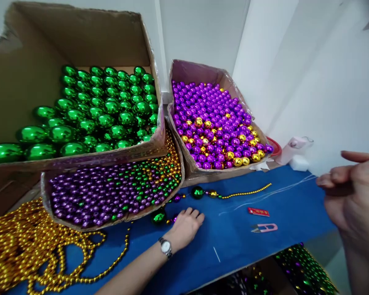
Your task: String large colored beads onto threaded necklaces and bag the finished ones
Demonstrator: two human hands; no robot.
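Note:
My left hand (186, 227) rests palm down on the blue table, fingers slightly bent and a little apart. It lies against a bead string with a large green bead (158, 216) and small purple and gold ones; whether the palm covers more beads is hidden. Behind it, the string shows another green bead (197, 192), a gold bead (213, 194) and a chain of tiny gold beads (247, 192). At the right edge my right hand (353, 184) is raised with fingers pinched. White thread (273, 191) runs up to its fingertips; a thin dark tip there is cut off by the frame.
Cardboard boxes hold large green beads (106, 120), purple and gold beads (209, 106), and small mixed beads (110, 192). Gold bead chains (15, 246) heap at left. Pink thread snips (265, 228), a red packet (258, 212) and a white stick (217, 254) lie on the blue table (240, 241).

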